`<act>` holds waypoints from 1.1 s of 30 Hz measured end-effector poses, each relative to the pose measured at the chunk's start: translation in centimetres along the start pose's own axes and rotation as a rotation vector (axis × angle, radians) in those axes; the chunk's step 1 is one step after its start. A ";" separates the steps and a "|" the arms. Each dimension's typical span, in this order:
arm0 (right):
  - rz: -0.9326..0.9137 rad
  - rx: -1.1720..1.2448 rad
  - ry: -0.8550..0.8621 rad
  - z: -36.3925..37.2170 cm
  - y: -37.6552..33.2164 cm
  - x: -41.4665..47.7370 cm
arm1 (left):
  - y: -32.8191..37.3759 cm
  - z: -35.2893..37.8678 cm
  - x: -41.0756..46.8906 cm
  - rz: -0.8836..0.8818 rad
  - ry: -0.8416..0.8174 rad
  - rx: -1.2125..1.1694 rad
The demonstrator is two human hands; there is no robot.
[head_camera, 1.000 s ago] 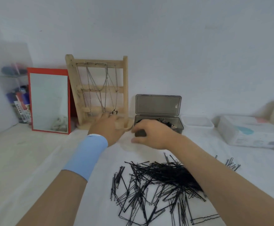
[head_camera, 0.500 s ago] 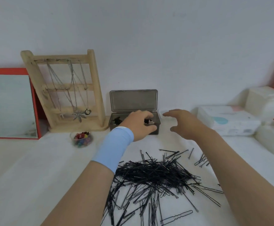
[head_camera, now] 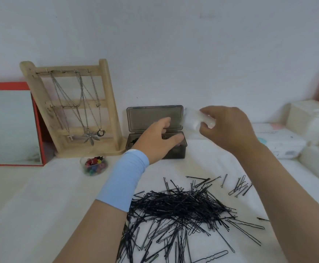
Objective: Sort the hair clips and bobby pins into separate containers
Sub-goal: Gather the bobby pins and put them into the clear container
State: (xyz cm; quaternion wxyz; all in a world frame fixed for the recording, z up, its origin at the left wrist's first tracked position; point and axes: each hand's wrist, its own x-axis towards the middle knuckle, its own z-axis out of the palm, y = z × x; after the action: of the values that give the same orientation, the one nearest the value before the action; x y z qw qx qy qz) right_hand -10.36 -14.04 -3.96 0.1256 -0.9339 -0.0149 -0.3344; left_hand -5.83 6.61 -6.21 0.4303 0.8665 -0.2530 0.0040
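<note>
White surface (head_camera: 41, 205) against a bare wall (head_camera: 174, 44): the right grip (head_camera: 228, 128) pinches a blurred clear tub (head_camera: 192, 118), held above the far edge, likely to receive pins (head_camera: 183, 207). Left grip (head_camera: 158, 137) hovers wide over the open dark box (head_camera: 175, 152). Pins lie heaped near the front edge, unsorted.

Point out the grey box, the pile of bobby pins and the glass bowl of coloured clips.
grey box (head_camera: 147, 118): head view, open lid.
pile of bobby pins (head_camera: 181, 204): head view, middle of the heap.
glass bowl (head_camera: 82, 166): head view, left wall.
</note>
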 end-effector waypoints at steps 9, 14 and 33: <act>-0.353 -0.004 -0.110 1.8 -4.9 -0.7 | -1.1 -1.6 -0.6 -0.099 0.084 -0.279; -0.357 -0.061 -0.160 2.6 -4.9 -0.9 | -1.0 -1.6 -0.6 -0.105 0.079 -0.309; -0.233 0.253 -0.142 2.7 -5.0 -1.0 | 0.1 -2.3 -1.0 -0.105 0.177 -0.370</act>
State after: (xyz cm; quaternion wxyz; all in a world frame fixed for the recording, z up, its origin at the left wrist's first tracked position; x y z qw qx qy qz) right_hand -10.02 -8.53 -5.45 0.2010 -0.9239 -0.1738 -0.2754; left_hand -6.25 8.75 -4.90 0.6020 0.7811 -0.1651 0.0110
